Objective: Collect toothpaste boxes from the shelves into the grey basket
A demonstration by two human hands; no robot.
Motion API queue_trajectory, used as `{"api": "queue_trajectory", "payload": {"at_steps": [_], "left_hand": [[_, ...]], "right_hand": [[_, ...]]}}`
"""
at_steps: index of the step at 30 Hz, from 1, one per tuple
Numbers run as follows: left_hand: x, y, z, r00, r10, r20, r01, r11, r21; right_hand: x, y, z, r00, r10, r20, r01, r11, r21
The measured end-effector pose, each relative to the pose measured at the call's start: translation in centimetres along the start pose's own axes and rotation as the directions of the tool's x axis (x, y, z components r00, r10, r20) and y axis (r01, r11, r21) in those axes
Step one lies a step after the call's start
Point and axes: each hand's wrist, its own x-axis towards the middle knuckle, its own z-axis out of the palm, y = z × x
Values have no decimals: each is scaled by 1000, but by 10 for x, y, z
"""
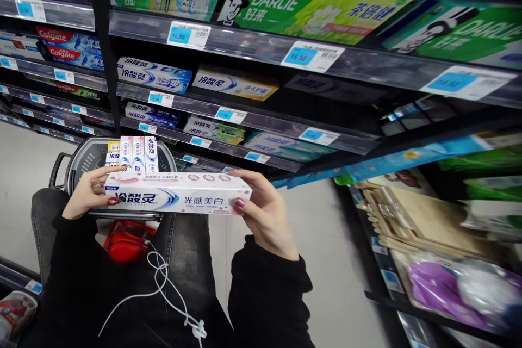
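Observation:
I hold a long white toothpaste box (179, 193) with blue lettering level in front of me, one hand at each end. My left hand (87, 193) grips its left end, thumb on the front face. My right hand (265, 215) wraps the right end, fingers behind and thumb in front. Just beyond the box, a dark shopping basket (87, 160) holds several upright toothpaste boxes (136, 153). Both sleeves are black.
Store shelves (253, 117) with toothpaste boxes and blue price tags fill the view ahead and to the right. Lower right shelves (428, 228) carry wooden boards and bagged goods. A red item (126, 242) lies below the basket. A white cable (163, 288) hangs over my dark clothes.

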Motion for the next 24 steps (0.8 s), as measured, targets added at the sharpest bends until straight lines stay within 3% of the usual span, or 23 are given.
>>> {"api": "queue_trajectory", "payload": {"at_steps": [5,7,8,10,12,14,16,17,18,21,22,24], "left_hand": [[-4,-1,-8,996,11,93,-18,997,77],[-4,-4,-14,976,-65,210,46,994,96],[-3,-7,-17,944,-114,310,92,992,87],[2,-12,-20,821,-188,539,195,980,45],[8,-16,-16,660,-224,718,268,962,54],[15,-19,-4,517,-285,807,320,939,127],[18,-20,13,430,-369,824,365,906,215],[19,-20,22,438,-402,804,380,893,239],[19,-19,31,491,-424,761,382,890,250],[15,-16,56,771,-397,499,293,916,275],[15,-16,62,842,-361,400,263,923,280],[15,-19,67,915,-312,255,249,935,253]], "right_hand": [[-3,1,1,989,-143,-38,144,989,22],[-1,2,3,989,-150,-10,150,987,51],[1,3,4,988,-150,18,149,986,71],[6,5,7,985,-145,97,134,984,113],[15,8,10,979,-108,170,86,987,134],[26,10,15,977,-28,209,2,992,123],[38,11,20,974,50,222,-74,992,102],[45,11,23,970,78,231,-101,991,90],[51,10,27,964,100,246,-122,990,76],[66,9,38,942,149,301,-163,986,22],[71,11,41,939,156,307,-168,986,15],[80,21,46,944,159,287,-177,983,38]]}}
